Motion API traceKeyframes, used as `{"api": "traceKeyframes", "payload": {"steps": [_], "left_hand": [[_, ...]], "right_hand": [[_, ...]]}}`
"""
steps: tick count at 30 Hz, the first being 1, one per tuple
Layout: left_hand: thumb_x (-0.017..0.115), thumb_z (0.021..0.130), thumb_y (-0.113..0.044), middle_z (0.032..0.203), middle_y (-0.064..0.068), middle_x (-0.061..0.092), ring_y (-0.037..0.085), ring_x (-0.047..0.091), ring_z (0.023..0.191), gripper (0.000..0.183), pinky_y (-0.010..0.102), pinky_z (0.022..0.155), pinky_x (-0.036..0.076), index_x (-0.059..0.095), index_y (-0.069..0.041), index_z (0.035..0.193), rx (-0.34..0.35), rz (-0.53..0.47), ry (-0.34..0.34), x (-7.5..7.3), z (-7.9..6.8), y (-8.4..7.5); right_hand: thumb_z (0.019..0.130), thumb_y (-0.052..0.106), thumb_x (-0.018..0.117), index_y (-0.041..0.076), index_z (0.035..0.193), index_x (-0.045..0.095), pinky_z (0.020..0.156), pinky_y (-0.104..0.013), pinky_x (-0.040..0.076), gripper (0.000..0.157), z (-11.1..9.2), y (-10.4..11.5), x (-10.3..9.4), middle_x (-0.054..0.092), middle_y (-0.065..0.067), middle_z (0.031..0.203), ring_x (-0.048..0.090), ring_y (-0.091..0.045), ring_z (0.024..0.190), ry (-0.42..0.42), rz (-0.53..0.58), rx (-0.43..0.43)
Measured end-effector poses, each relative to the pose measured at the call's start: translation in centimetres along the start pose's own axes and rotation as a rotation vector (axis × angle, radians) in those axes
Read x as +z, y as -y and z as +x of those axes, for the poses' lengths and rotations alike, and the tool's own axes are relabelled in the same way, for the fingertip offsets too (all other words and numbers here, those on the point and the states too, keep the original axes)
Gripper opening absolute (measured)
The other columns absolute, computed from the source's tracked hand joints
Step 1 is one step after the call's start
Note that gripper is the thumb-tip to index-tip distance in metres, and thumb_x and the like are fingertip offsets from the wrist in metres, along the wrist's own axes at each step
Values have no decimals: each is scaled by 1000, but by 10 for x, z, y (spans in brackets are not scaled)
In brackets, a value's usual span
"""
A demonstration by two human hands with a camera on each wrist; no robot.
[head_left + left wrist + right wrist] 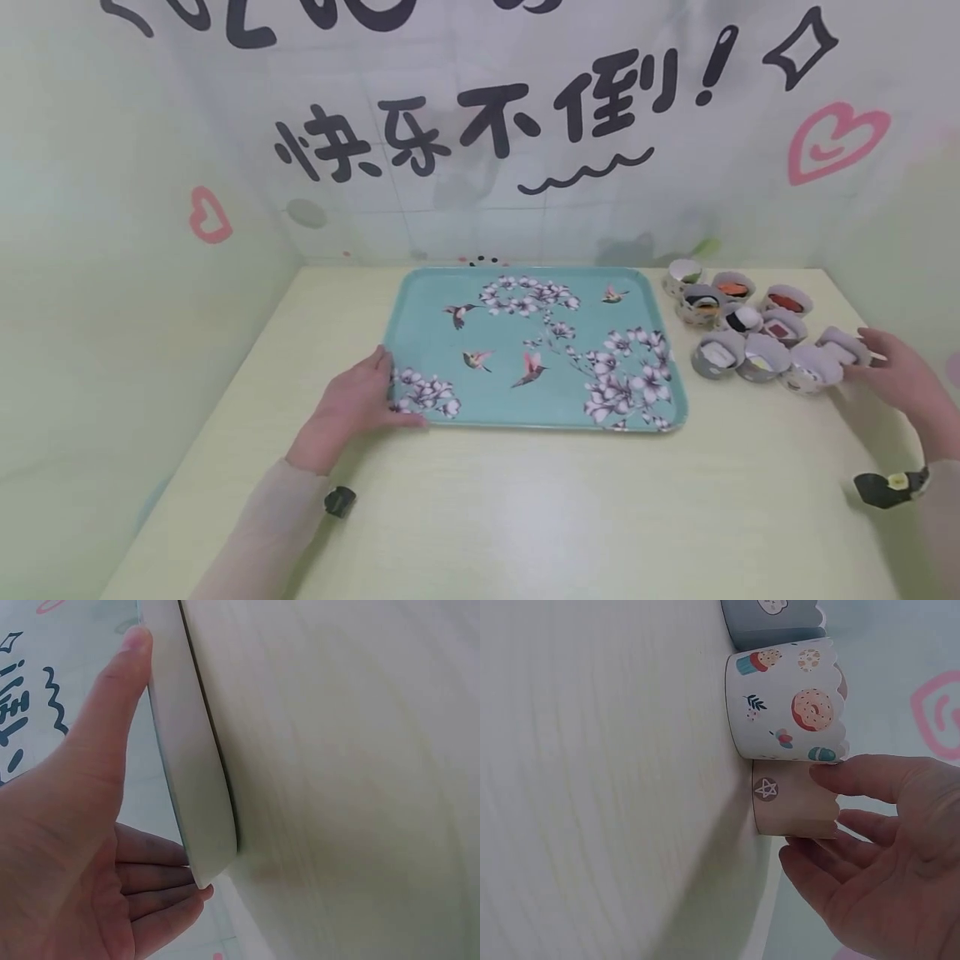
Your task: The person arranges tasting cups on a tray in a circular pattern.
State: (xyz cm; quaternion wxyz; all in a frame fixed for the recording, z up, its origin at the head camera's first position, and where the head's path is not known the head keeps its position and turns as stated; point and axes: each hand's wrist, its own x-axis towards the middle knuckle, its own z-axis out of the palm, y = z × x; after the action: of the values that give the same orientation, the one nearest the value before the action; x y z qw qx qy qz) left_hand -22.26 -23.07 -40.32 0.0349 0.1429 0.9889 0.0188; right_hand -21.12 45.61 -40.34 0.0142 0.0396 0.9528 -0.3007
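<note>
A turquoise rectangular tray with printed birds and white blossoms lies flat on the table. My left hand rests at its front left corner, the thumb extended along the front edge and the fingers along the left side. In the left wrist view the tray's pale outer wall stands between thumb and fingers. At the far right my right hand holds a brownish paper baking cup with a star print, thumb at one side of its rim and fingers at the other. A white cup with doughnut prints sits directly beside it.
Several more paper cups with small sushi-like pieces cluster right of the tray, among them a grey one and one holding an orange-topped piece. White walls bound the table at the back and sides.
</note>
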Motion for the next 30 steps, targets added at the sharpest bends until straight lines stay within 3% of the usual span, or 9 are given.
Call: {"api": "traceKeyframes", "payload": {"steps": [1,5,9,14,20,23,25,26,30], "left_hand": [[74,61,-80,151,35,38,46,51,132,133,50,91,58,36,16,145,3,2,-3,0,0,0],[73,61,-81,152,35,38,46,51,132,134,50,91,59,36,16,145,4,7,6,0,0,1],[71,60,-83,153,34,36,45,50,133,136,51,92,58,34,15,146,-3,15,24,1,-1,3],[70,61,-84,154,34,35,46,47,136,136,51,96,56,33,14,147,-13,10,40,0,-3,5],[73,63,-79,157,32,30,46,42,140,133,53,105,50,31,13,149,-20,-51,64,-3,-2,5],[76,65,-75,159,30,27,46,39,142,131,54,110,46,29,12,151,-18,-90,79,-4,-1,4],[76,66,-73,160,29,25,46,36,144,129,54,112,43,28,12,151,-13,-104,90,-4,-2,4],[76,66,-73,161,29,25,46,36,144,129,54,112,43,28,12,151,-9,-105,91,-5,-2,3],[77,66,-72,161,28,26,45,37,143,128,53,112,44,28,11,151,-4,-108,85,-6,-4,4]], "right_hand": [[99,13,50,-24,144,15,84,-25,50,69,-1,1,0,22,-53,142,33,-72,119,-2,-6,12],[99,14,50,-26,142,18,93,-72,36,67,-4,4,0,27,-55,135,35,-70,119,-16,-39,46],[97,16,53,-25,137,30,82,-49,45,62,-5,6,1,33,-55,131,40,-68,115,-46,-65,46],[96,18,55,-24,132,38,70,-19,32,58,-5,6,3,38,-52,131,44,-66,112,-76,-78,35],[98,22,55,-22,134,38,67,-18,31,59,-4,-1,4,37,-51,133,42,-66,115,-97,-56,80],[100,28,53,-22,137,34,80,-39,45,66,-7,-3,2,34,-52,136,37,-67,119,-95,-41,121],[101,33,51,-22,142,28,90,-61,44,72,-9,-3,0,29,-52,139,33,-69,121,-76,-17,160],[101,36,51,-21,144,25,89,-62,44,76,-10,-3,-1,26,-52,141,32,-69,122,-69,-2,180],[101,42,50,-17,149,17,68,-31,48,83,-12,3,-8,21,-50,147,37,-65,119,-62,57,233]]}}
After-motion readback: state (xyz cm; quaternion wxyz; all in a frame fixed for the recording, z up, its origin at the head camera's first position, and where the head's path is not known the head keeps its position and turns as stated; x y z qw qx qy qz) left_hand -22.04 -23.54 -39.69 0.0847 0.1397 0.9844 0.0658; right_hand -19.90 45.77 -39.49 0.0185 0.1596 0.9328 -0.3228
